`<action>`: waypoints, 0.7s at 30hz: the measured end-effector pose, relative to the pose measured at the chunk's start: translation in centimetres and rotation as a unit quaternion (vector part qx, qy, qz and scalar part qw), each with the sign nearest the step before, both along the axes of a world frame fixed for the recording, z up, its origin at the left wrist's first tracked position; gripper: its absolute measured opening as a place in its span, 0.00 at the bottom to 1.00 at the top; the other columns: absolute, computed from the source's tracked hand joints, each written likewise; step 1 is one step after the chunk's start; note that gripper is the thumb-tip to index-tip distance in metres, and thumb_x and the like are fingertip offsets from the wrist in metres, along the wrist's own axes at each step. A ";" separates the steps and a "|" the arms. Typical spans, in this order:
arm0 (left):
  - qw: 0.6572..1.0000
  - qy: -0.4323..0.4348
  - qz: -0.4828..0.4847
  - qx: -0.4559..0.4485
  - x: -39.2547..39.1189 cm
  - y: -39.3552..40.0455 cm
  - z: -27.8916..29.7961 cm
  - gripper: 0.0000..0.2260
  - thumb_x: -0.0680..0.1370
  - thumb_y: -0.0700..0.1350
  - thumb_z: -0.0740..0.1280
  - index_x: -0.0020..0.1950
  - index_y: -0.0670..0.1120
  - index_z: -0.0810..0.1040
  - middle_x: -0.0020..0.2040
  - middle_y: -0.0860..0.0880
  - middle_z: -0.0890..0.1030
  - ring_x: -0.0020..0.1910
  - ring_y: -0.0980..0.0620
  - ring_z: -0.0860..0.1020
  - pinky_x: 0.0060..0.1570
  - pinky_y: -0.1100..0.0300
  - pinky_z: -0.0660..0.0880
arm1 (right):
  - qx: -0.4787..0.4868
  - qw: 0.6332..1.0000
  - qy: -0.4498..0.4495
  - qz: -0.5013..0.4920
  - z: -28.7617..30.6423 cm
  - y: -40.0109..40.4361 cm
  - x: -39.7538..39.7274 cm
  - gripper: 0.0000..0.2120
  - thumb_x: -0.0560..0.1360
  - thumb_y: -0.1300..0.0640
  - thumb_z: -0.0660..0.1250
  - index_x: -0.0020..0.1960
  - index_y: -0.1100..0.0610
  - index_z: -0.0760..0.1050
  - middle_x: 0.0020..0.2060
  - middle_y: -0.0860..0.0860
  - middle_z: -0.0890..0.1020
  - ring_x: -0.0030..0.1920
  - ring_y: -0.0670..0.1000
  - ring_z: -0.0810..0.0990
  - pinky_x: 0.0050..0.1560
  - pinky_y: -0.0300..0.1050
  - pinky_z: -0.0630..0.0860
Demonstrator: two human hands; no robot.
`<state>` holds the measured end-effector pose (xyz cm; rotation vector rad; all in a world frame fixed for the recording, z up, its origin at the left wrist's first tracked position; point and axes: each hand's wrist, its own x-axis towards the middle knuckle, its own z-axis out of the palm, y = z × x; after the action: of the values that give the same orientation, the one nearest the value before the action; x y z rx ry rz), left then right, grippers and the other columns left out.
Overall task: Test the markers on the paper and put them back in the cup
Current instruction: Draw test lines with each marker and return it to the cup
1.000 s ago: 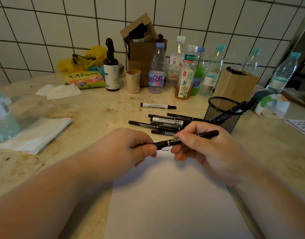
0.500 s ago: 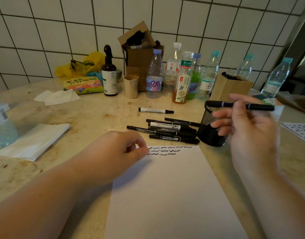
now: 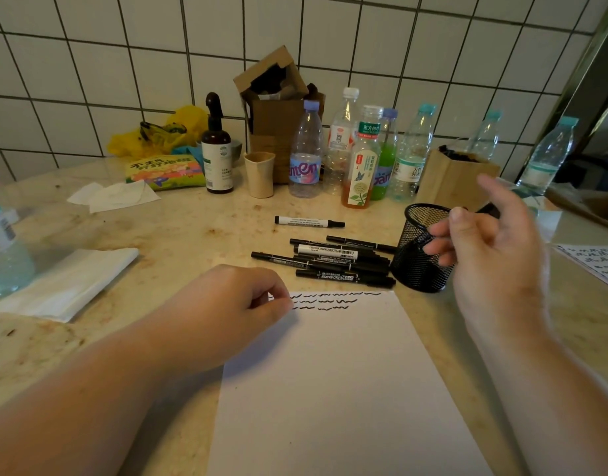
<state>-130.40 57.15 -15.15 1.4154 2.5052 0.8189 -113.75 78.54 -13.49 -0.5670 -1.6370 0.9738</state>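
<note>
- So, left hand point(image 3: 234, 304) sits on the top-left corner of the paper point(image 3: 347, 389), fingers curled under loosely, nothing in them that I can see.
- Right hand point(image 3: 491, 249) is up in the air just right of the cup point(image 3: 420, 249), index finger sticking up, other fingers bent toward the cup rim. A dark bit pokes out behind the thumb, could be a marker end, can't tell, so can't say for sure if it's gripping anything.
- Cup is black mesh, standing at about 1 o'clock from the paper, just off its top-right corner.
- Pile of markers point(image 3: 333, 262) lies on the counter point(image 3: 179, 235) at 12 o'clock from the paper, between paper and bottles point(image 3: 361, 149), touching the cup's left side or near enough.
- One marker point(image 3: 309, 222) lies alone, a bit further back at 12 o'clock from the pile.
- Squiggles point(image 3: 330, 301) in three rows run along the paper's top edge.
- Folded tissue point(image 3: 69, 283) is at 9 o'clock from the left hand.
</note>
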 end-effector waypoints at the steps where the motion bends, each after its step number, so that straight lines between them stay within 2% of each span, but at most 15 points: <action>1: 1.000 0.001 0.000 0.000 0.0 0.0 0.0 0.07 0.78 0.57 0.64 0.47 0.59 0.80 0.36 0.57 0.81 0.35 0.59 0.78 0.33 0.67 0.73 | 0.037 0.999 -0.039 0.007 -0.2 -0.3 -0.1 0.15 0.82 0.57 0.63 0.67 0.45 0.72 0.42 0.49 0.84 0.39 0.45 0.83 0.40 0.40 0.80; 2: 1.000 0.002 0.000 -0.002 0.0 0.0 -0.1 0.07 0.78 0.57 0.64 0.47 0.59 0.80 0.36 0.57 0.81 0.35 0.59 0.78 0.32 0.67 0.73 | 0.075 0.992 -0.098 0.019 -0.6 -0.5 -0.4 0.12 0.81 0.56 0.64 0.61 0.44 0.76 0.43 0.46 0.83 0.41 0.43 0.82 0.43 0.41 0.80; 4: 1.000 0.007 0.003 -0.008 -0.1 0.1 -0.2 0.07 0.78 0.58 0.64 0.47 0.59 0.80 0.36 0.58 0.81 0.35 0.61 0.77 0.32 0.68 0.72 | 0.126 0.964 -0.227 0.059 -1.8 -0.6 -1.0 0.08 0.79 0.55 0.67 0.53 0.43 0.80 0.46 0.41 0.82 0.48 0.40 0.79 0.51 0.36 0.75; 6: 1.000 0.016 0.005 -0.012 -0.2 0.1 -0.3 0.07 0.78 0.59 0.63 0.47 0.61 0.79 0.38 0.62 0.80 0.37 0.63 0.77 0.32 0.68 0.71 | 0.178 0.928 -0.318 0.078 -2.9 -0.5 -1.7 0.09 0.78 0.57 0.69 0.54 0.45 0.83 0.52 0.40 0.81 0.55 0.41 0.76 0.56 0.30 0.68; 8: 1.000 0.024 0.002 -0.014 -0.3 0.0 -0.3 0.07 0.78 0.60 0.62 0.47 0.62 0.79 0.38 0.64 0.80 0.39 0.66 0.76 0.33 0.68 0.71 | 0.220 0.896 -0.375 0.086 -3.6 -0.4 -2.1 0.12 0.78 0.59 0.69 0.58 0.47 0.82 0.56 0.41 0.80 0.61 0.44 0.73 0.61 0.35 0.67; 9: 1.000 0.027 -0.001 -0.014 -0.3 0.0 -0.3 0.08 0.78 0.60 0.62 0.48 0.61 0.79 0.38 0.63 0.80 0.39 0.65 0.76 0.33 0.68 0.71 | 0.230 0.887 -0.389 0.092 -3.7 -0.5 -2.2 0.13 0.78 0.59 0.69 0.60 0.47 0.81 0.57 0.41 0.79 0.62 0.44 0.71 0.62 0.38 0.67; 13: 0.999 0.031 -0.006 -0.011 -0.2 0.1 -0.4 0.08 0.78 0.60 0.62 0.47 0.60 0.79 0.37 0.59 0.80 0.38 0.64 0.76 0.32 0.68 0.70 | 0.241 0.868 -0.425 0.090 -3.8 -0.7 -2.6 0.16 0.80 0.57 0.67 0.65 0.45 0.78 0.60 0.42 0.77 0.63 0.45 0.68 0.59 0.39 0.63; 16: 0.999 0.028 -0.007 -0.013 -0.2 0.2 -0.5 0.08 0.78 0.60 0.62 0.47 0.60 0.79 0.36 0.60 0.80 0.36 0.63 0.77 0.32 0.67 0.69 | 0.230 0.863 -0.446 0.064 -3.9 -0.7 -2.8 0.16 0.80 0.55 0.67 0.66 0.45 0.77 0.58 0.43 0.76 0.61 0.46 0.67 0.59 0.42 0.66; 18: 1.000 0.026 -0.006 -0.013 -0.2 0.2 -0.5 0.08 0.78 0.60 0.63 0.46 0.60 0.79 0.35 0.60 0.79 0.35 0.63 0.76 0.31 0.68 0.68 | 0.203 0.862 -0.463 0.039 -3.8 -0.7 -2.8 0.12 0.79 0.51 0.67 0.63 0.46 0.79 0.57 0.45 0.76 0.62 0.48 0.68 0.61 0.46 0.70; 21: 0.999 0.030 -0.004 -0.011 -0.1 0.2 -0.4 0.08 0.78 0.60 0.63 0.46 0.59 0.79 0.37 0.62 0.80 0.35 0.64 0.76 0.30 0.69 0.67 | 0.180 0.866 -0.466 0.019 -3.8 -0.6 -2.7 0.05 0.78 0.50 0.69 0.53 0.47 0.81 0.53 0.45 0.74 0.60 0.49 0.68 0.58 0.48 0.70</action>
<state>-130.51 57.38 -15.59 1.4627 2.5416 0.7561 -116.49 77.95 -17.26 -0.8090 -2.6212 0.3661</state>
